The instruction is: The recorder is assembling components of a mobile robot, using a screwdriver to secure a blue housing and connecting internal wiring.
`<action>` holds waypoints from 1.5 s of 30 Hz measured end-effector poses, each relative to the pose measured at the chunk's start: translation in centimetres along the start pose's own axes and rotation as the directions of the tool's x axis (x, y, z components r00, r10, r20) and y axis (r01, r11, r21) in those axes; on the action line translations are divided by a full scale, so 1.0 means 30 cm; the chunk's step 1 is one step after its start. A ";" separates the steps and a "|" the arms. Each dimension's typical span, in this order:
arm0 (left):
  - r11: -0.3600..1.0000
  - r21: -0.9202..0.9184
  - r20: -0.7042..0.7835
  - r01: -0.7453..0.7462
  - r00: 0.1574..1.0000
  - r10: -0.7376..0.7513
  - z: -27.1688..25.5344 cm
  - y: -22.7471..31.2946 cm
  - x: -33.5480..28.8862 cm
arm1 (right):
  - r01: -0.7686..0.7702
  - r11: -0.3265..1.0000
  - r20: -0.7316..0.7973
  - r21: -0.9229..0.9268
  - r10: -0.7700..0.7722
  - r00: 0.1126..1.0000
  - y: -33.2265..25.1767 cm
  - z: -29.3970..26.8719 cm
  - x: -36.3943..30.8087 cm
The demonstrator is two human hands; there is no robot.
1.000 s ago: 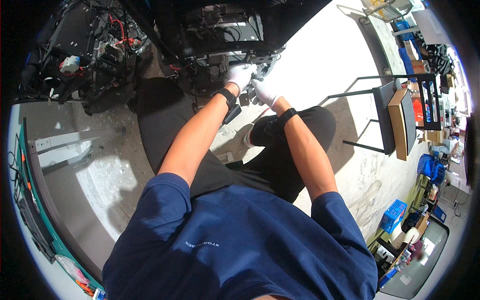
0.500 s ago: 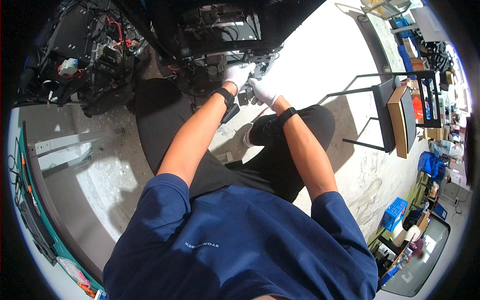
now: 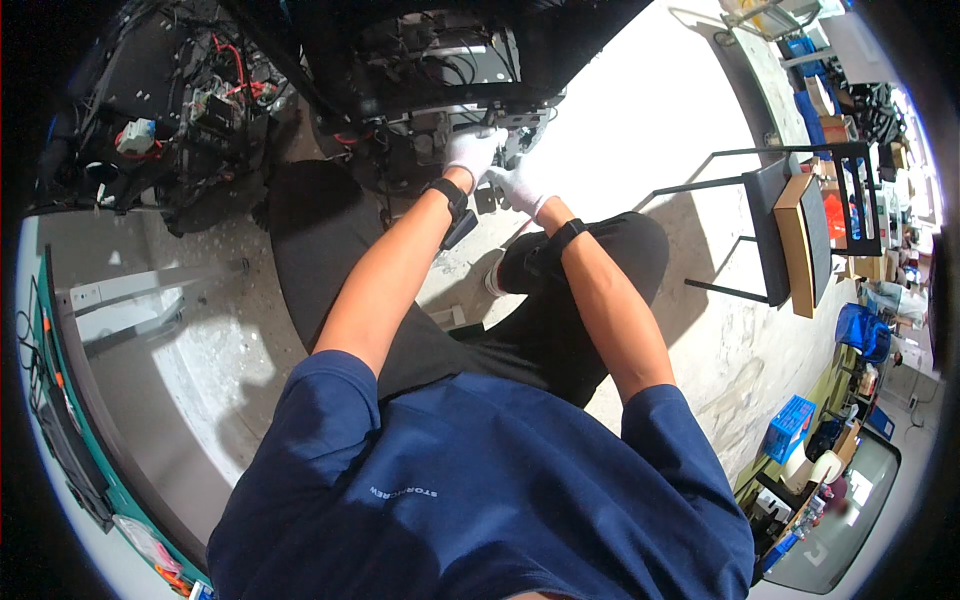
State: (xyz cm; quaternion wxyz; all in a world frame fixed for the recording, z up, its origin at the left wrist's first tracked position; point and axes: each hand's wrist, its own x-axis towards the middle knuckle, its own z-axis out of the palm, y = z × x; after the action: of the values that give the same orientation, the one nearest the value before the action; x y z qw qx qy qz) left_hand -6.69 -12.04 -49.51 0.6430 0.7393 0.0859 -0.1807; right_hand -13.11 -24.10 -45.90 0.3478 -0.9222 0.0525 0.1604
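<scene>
Head view. One black-framed machine (image 3: pixel 430 98), wired, at the upper centre, directly ahead of the seated person. Left hand (image 3: pixel 472 152), white-gloved, at the machine's near edge; fingers bent, whether pinching a part cannot be told. Right hand (image 3: pixel 522 185), likewise gloved, just beside the left, fingers directed toward it; their grip, too, cannot be told. Dark straps, two: left strap (image 3: pixel 452 195) and right strap (image 3: pixel 567 235), one per wrist. One open assembly (image 3: pixel 215 110) with red and black wiring, left of the machine. One black chair (image 3: pixel 765 235), to the right, on the pale floor (image 3: pixel 700 400); tan-edged slab (image 3: pixel 797 245) against it. One blue box (image 3: pixel 789 428), lower right.
</scene>
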 end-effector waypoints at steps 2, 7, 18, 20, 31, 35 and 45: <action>1.000 -0.015 0.023 0.003 1.000 -0.003 -0.002 0.005 -0.001 | -0.178 0.914 0.099 0.365 0.152 0.983 -0.024 -0.019 -0.018; 1.000 -0.020 0.073 0.013 0.997 -0.012 -0.007 0.014 -0.008 | -0.255 0.873 0.178 0.417 0.196 0.964 -0.059 -0.045 -0.039; 0.998 -0.060 0.055 0.035 0.998 -0.032 -0.004 0.032 -0.024 | -0.101 0.973 0.064 0.210 0.090 0.994 -0.007 -0.024 -0.007; 0.997 -0.073 0.070 0.037 0.997 -0.032 -0.004 0.035 -0.030 | -0.150 0.977 0.023 0.151 0.149 0.989 -0.017 -0.030 -0.010; 0.983 -0.143 0.187 0.113 0.979 -0.085 -0.009 0.022 0.014 | -0.206 0.909 0.130 0.363 0.170 0.977 -0.045 -0.055 -0.032; 0.994 0.030 0.090 0.104 0.990 -0.106 -0.008 0.023 0.014 | -0.132 0.944 0.042 0.303 0.126 0.991 -0.007 -0.030 -0.008; 0.978 -0.192 0.112 0.084 0.992 -0.063 0.003 0.010 -0.006 | -0.043 0.960 -0.005 0.276 0.047 0.999 -0.051 -0.065 -0.035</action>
State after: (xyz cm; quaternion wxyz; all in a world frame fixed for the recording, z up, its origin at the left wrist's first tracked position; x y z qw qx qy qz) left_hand -6.78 -12.15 -49.18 0.7092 0.6581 0.0964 -0.2337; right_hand -13.27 -24.25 -43.24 0.4689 -0.8642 0.0972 0.1543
